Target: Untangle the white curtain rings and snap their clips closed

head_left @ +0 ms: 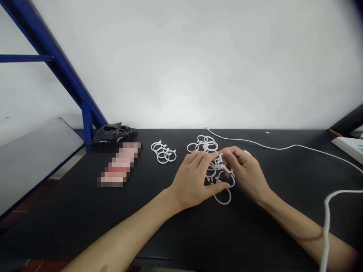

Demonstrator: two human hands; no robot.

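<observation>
- Beyond and left of the ring heap (pixel 210 176), a crumpled black bag (pixel 112 133); nearer, a pixelated pinkish item (pixel 120 164), any lettering unreadable.
- Just left of the heap, a small cluster of white rings (pixel 163 152), overlapping.
- Over the heap's left side, the left hand (pixel 190 179), thumb spread from bent fingers; whether its fingertips touch the held ring cannot be told.
- Above the heap, the held ring (pixel 226 168): probably light, smooth, springy plastic, best gripped on its band, gently.
- At the heap's right, the right hand (pixel 246 174) pinches that ring between thumb and forefinger.
- Far right of the heap, a white box (pixel 350 148); blue marks illegible.
</observation>
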